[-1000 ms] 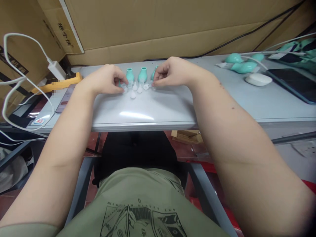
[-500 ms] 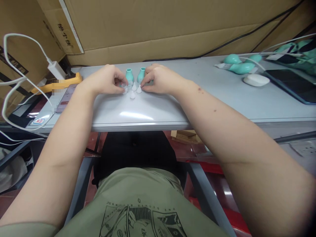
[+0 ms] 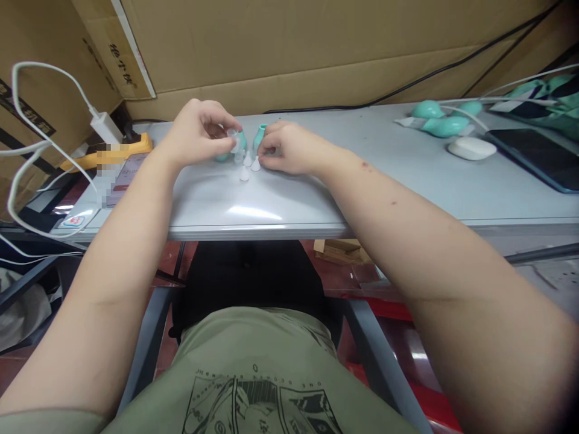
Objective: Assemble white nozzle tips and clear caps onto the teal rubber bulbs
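Observation:
Between thumb and fingers, my left hand (image 3: 202,134) holds a small clear plastic piece (image 3: 233,134) just above the table. My right hand (image 3: 286,148) rests on the table with its fingers curled beside a white cone tip (image 3: 256,164); whether it grips anything is hidden. Two more white cone tips (image 3: 244,174) (image 3: 247,159) stand close by. Another clear piece (image 3: 239,157) is left of the cones. Behind them are teal bulbs (image 3: 259,135) (image 3: 243,141), partly covered by my hands. A bit of teal (image 3: 222,157) shows under my left hand.
On the left lie a phone (image 3: 129,175), a yellow tool (image 3: 141,143) and a white charger (image 3: 107,128) with cables. At the right are teal bulbs (image 3: 446,126), a white oval case (image 3: 471,148) and a dark tablet (image 3: 538,157). Cardboard (image 3: 316,48) stands behind the table.
My left hand has risen and moved slightly away from me, lifting the clear piece off the table. My right hand has barely moved.

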### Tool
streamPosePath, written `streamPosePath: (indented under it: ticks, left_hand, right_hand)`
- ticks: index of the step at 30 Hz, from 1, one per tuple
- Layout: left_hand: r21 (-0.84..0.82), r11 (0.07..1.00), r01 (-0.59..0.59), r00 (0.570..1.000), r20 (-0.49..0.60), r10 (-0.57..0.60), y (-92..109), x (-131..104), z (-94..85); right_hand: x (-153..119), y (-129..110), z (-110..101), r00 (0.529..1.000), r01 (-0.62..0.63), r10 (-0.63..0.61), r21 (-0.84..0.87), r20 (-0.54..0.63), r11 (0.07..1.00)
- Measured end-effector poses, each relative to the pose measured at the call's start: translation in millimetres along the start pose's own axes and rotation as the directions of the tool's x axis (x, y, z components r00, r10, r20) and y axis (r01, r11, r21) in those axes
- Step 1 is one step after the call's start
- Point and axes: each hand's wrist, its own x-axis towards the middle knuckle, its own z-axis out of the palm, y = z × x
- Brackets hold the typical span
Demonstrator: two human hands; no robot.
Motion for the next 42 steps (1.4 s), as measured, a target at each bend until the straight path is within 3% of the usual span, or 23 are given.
streamPosePath:
  ticks: [5,11,18,22,26,38,42]
  left_hand:
    - [-0.113,0.99,0.08,0.993,-0.073,-0.089,-2,3,6.3]
    - [-0.238,0.959,0.151,0.984,-0.06,-0.17,1,5,27.9]
    - [-0.259,0.948,0.186,0.98,-0.017,-0.197,2,9,30.6]
    - [-0.233,0.956,0.181,0.983,0.005,-0.185,1,9,32.8]
    - [-0.238,0.95,0.203,0.978,0.011,-0.206,5,10,38.3]
    - [-0.251,0.952,0.177,0.984,0.023,-0.177,7,8,38.5]
    - [-0.325,0.937,0.13,0.991,0.024,-0.13,4,9,39.0]
  right_hand:
    - [0,0,-14,0.969,-0.123,0.176,0.282,-0.172,0.952]
    - [0,-9,-17,0.916,-0.111,0.333,0.659,-0.222,0.744]
    - [2,0,-15,0.933,-0.032,0.271,0.695,-0.238,0.719]
    - [2,2,-13,0.953,-0.071,0.257,0.712,-0.157,0.698]
    - [0,2,-9,0.966,-0.014,0.195,0.722,-0.168,0.692]
    - [0,-11,-9,0.942,-0.119,0.307,0.724,-0.133,0.679]
    - [-2,-12,-8,0.94,-0.094,0.305,0.742,-0.153,0.663]
